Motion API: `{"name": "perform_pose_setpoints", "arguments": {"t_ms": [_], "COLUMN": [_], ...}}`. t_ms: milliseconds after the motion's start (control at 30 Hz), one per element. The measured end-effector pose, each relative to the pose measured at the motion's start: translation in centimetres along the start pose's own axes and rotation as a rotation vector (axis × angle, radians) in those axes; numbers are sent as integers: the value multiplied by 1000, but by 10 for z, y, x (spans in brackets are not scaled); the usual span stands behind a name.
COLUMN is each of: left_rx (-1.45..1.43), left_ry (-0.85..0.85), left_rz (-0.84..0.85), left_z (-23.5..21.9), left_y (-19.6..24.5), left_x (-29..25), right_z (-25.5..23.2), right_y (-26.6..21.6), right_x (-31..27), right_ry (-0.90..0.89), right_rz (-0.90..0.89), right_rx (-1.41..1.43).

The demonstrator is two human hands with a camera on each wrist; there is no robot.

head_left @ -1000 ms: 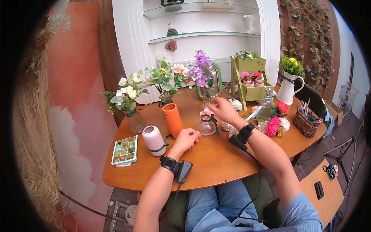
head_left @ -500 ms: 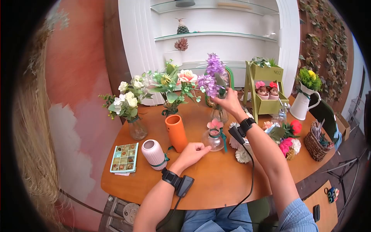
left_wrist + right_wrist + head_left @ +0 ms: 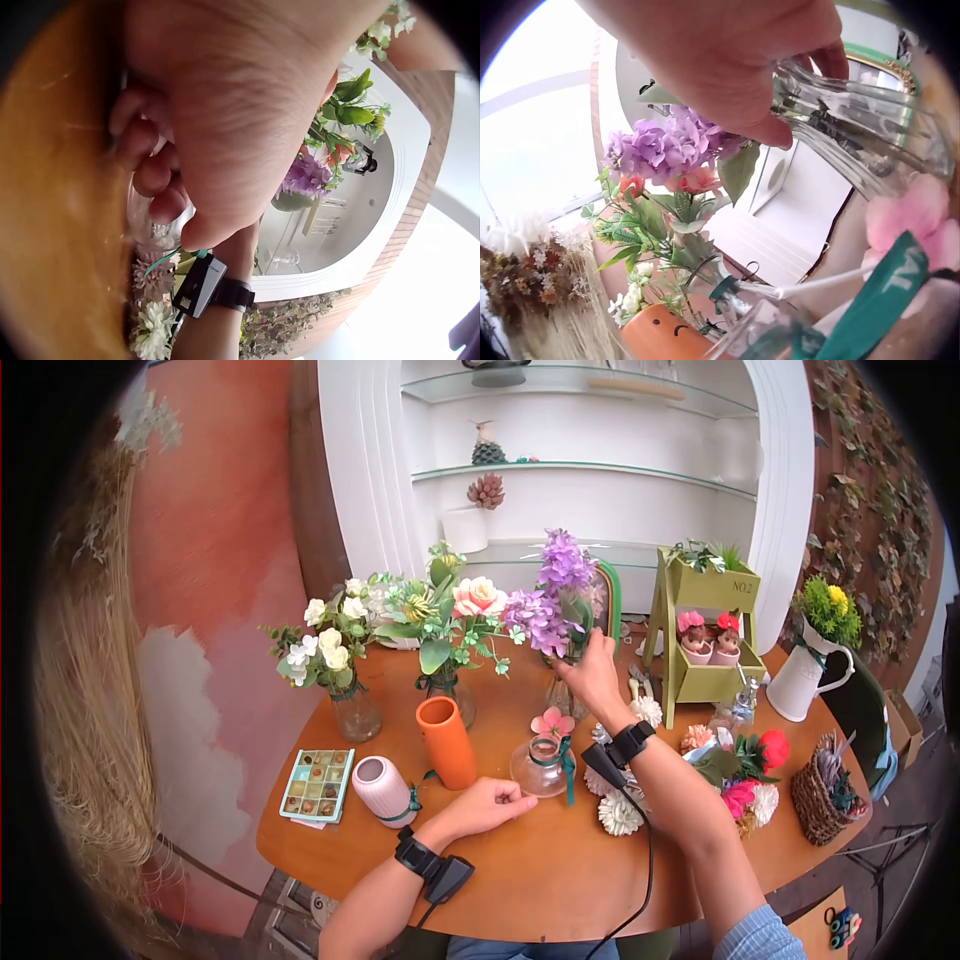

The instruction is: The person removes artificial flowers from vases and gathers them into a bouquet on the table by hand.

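In the head view, my right hand (image 3: 592, 678) grips the neck of a tall clear glass vase (image 3: 877, 131) with purple flowers (image 3: 560, 585) in it. The right wrist view shows the thumb and fingers around the glass just below the blooms. In front stands a squat clear vase (image 3: 530, 770) with a green ribbon; a pink flower (image 3: 552, 723) sits at its mouth. My left hand (image 3: 478, 808) rests on the table beside that squat vase, its fingers loosely curled and holding nothing. The left wrist view shows the curled fingers (image 3: 154, 172) close over the tabletop.
Left of the hands stand an orange vase (image 3: 447, 745), a pale ribbed vase (image 3: 383, 790), two flower-filled glass vases and a compartment box (image 3: 318, 785). To the right lie loose flowers (image 3: 740, 790), a wicker basket (image 3: 820, 805), a green stand (image 3: 705, 680) and a white pitcher (image 3: 795, 680).
My right hand has left the pink flower at the squat vase's mouth and moved back to the purple-flower vase's neck. My left hand stays on the table. The head view has shifted.
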State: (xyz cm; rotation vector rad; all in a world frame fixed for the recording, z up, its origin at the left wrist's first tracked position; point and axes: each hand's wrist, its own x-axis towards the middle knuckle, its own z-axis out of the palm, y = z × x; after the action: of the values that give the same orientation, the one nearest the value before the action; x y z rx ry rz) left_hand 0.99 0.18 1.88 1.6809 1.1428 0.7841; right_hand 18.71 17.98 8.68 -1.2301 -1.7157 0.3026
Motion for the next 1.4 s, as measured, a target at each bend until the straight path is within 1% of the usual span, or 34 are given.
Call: {"name": "perform_pose_setpoints", "arguments": {"t_ms": [33,67,100,167,267,300,333,433,467,500,600,667,733,767,833,867,1033,1100,1233,1300,1333,1400], "left_rx": [-10,33,79,74,128,207,295,340,355,351,350,346,321,293,289,281,271,270,301,288,280,294], "left_ry": [6,-7,-23,-33,-63,-63,-73,-77,-78,-66,-30,10,25,30,31,38,41,34,40,16,17,26], "left_rz": [-9,-3,0,12,10,41,66,86,86,84,73,76,102,114,120,123,151,153,155,120,122,124], "left_z": [3,1,-1,-4,-2,0,1,6,5,5,9,11,10,11,11,11,8,9,8,8,8,8], "left_y": [-2,-1,0,-1,3,4,5,14,14,13,14,12,8,5,3,4,1,1,1,-1,1,3], "left_x": [-2,0,1,3,7,6,2,1,1,2,-2,-4,1,0,1,0,-2,-1,2,3,2,0], "right_z": [1,5,5,-1,-6,-6,-5,-8,-10,-13,-11,-14,-17,-16,-14,-16,-19,-23,-19,-11,-9,-8], "right_y": [-2,2,5,-2,-3,-2,0,-4,-8,-10,-4,-9,-15,-12,-9,-12,-10,-16,-14,-3,-6,-3], "right_x": [-4,-3,-4,-8,-7,-7,-10,-14,-16,-19,-23,-27,-30,-31,-32,-34,-33,-33,-14,-1,1,7], "right_ry": [15,58,53,47,20,19,38,106,122,136,178,191,180,182,242,200,167,119,97,106,237,250], "right_rz": [37,6,31,93,104,104,91,62,86,111,106,102,162,160,72,110,113,172,198,239,187,192], "right_rx": [1,1,-29,-23,-104,-92,-107,-128,-151,-177,-217,-224,-218,-221,-258,-255,-273,-244,-182,-97,-86,-54]}}
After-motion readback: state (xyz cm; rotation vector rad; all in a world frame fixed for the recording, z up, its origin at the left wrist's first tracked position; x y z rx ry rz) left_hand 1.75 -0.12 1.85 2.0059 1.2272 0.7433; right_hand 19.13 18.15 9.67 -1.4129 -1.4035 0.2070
